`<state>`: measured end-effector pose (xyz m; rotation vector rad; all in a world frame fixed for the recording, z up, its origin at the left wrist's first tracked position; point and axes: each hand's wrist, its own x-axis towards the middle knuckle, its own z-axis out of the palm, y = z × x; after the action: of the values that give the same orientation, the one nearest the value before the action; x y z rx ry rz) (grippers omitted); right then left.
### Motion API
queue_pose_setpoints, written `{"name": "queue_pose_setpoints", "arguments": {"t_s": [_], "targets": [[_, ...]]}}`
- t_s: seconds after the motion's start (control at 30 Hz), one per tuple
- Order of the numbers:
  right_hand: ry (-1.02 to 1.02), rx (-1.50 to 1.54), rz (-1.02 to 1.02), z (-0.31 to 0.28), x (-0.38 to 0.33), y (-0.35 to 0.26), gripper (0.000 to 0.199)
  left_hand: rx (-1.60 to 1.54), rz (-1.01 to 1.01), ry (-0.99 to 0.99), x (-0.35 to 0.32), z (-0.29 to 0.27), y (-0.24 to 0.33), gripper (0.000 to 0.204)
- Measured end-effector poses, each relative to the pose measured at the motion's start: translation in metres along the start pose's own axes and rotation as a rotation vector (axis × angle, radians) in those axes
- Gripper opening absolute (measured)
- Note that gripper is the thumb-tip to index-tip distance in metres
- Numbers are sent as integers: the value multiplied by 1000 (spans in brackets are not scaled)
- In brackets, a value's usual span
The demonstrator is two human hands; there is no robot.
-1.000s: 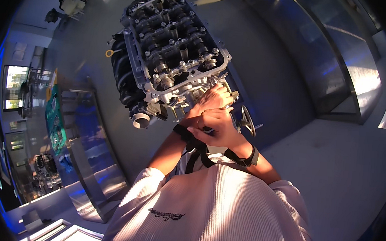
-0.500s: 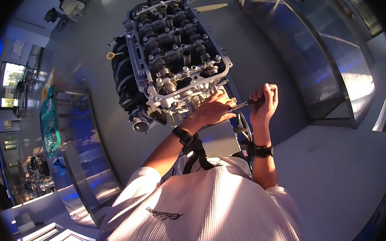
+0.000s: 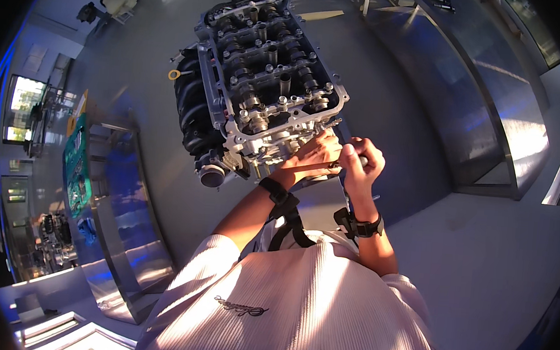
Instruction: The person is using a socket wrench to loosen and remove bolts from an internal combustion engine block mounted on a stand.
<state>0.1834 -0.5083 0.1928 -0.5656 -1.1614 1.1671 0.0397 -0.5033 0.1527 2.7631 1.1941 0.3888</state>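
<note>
An engine (image 3: 271, 75) with its top uncovered stands before me, camshafts and bolts showing inside the cylinder head. My left hand (image 3: 318, 155) rests at the engine's near end, its fingers curled against the metal; what they grip is hidden. Just to its right, my right hand (image 3: 363, 162) is closed in a fist round the handle of a ratchet wrench (image 3: 364, 160). Only the handle's end shows clearly; the tool's head lies out of sight by the left hand. Black straps circle both wrists.
A black intake manifold (image 3: 193, 109) with a round opening runs along the engine's left side, near a yellow ring (image 3: 174, 74). Metal-sided benches stand at the right (image 3: 457, 90) and left (image 3: 126, 209). A green engine part (image 3: 76, 175) sits by the left bench.
My right hand has swung left and down toward my left hand, turning the wrench with it. My left hand stays at the engine's near end. The view has shifted slightly.
</note>
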Motion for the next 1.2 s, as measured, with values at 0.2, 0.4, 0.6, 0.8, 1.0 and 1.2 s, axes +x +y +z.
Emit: {"name": "queue_pose_setpoints", "arguments": {"t_s": [0.2, 0.4, 0.6, 0.8, 1.0, 1.2], "targets": [[713, 770, 774, -93, 27, 51, 25, -105, 20, 149, -11, -1, 2, 25], [599, 744, 773, -72, -53, 51, 23, -119, 107, 220, -54, -21, 34, 27], [521, 409, 729, -33, -134, -42, 17, -340, -84, 128, -140, -45, 140, 30], [-22, -98, 709, 58, -168, -62, 16, -715, -336, 19, -264, -18, 175, 33], [-661, -666, 582, 137, -187, -19, 23, -511, -469, 196, -385, -63, 149, 28], [-830, -958, 336, 253, -249, -7, 27, -657, -451, 444, -500, -107, 95, 15]]}}
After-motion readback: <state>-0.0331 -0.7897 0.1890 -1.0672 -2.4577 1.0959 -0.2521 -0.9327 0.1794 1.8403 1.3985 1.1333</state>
